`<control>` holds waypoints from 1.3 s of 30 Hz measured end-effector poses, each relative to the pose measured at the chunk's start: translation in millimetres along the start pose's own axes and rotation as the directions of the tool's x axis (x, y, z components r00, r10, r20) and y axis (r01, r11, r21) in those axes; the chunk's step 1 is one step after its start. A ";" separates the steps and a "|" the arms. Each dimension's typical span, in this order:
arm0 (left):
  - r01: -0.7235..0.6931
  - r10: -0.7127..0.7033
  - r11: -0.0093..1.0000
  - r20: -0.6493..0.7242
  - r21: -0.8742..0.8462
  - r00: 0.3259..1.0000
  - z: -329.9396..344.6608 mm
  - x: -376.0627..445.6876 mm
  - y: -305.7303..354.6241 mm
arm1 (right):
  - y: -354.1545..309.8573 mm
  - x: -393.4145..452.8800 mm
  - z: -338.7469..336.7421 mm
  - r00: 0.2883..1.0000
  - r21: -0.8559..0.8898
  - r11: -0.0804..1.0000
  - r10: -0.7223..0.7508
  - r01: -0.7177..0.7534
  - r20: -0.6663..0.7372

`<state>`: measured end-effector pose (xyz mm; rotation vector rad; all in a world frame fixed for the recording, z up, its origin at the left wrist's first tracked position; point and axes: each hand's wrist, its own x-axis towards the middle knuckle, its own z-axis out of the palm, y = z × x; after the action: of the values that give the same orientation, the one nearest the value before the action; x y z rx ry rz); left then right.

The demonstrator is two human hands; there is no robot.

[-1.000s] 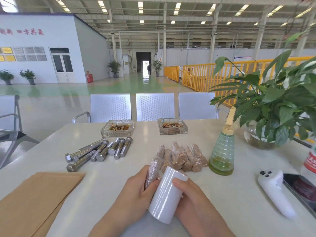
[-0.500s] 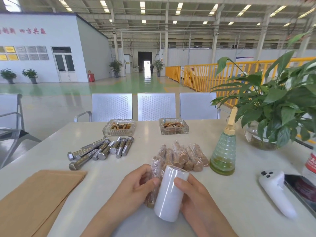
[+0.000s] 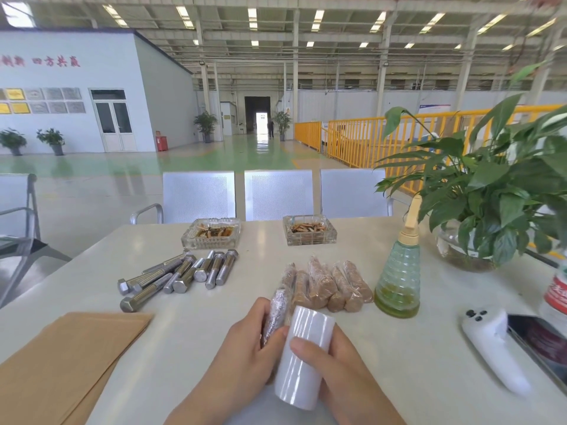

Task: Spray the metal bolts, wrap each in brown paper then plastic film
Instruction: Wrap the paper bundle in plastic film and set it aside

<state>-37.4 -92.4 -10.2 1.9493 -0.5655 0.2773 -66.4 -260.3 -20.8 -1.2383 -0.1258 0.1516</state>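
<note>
Bright, even light from ceiling strips [image 3: 252,13]; edges bow and perhaps blur slightly.

Counting what's laid out on my desk [image 3: 399,348]

Two glass ashtrays: one [image 3: 210,234] on the left, one [image 3: 309,230] on the right. One spray bottle [image 3: 398,279], one roll of plastic film [image 3: 303,357], one stack of brown paper [image 3: 61,360]. One pile of bare bolts [image 3: 181,274], about eight, overlapping. Five wrapped bolts [image 3: 328,286] lying together, plus one wrapped bolt [image 3: 277,311] in my left hand [image 3: 245,357].
</note>
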 end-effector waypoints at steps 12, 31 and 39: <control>0.018 -0.019 1.000 -0.094 -0.014 0.995 3.2 2.1 -0.4 | 7.4 -5.2 3.1 0.959 -0.360 0.896 -0.283 0.259 -0.015; -0.020 0.061 0.979 -0.197 0.205 0.979 2.9 2.8 9.6 | 1.2 -11.7 32.2 0.853 -0.621 0.735 -0.483 0.272 -0.198; 0.326 -0.326 0.944 -0.329 -0.059 0.886 2.8 9.5 24.2 | -7.7 5.6 76.3 0.712 -0.669 0.724 -0.560 0.172 -0.423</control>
<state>-41.6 -105.8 11.9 1.9031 -0.0111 0.3826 -74.1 -190.8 11.1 -1.8001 0.1449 -0.7279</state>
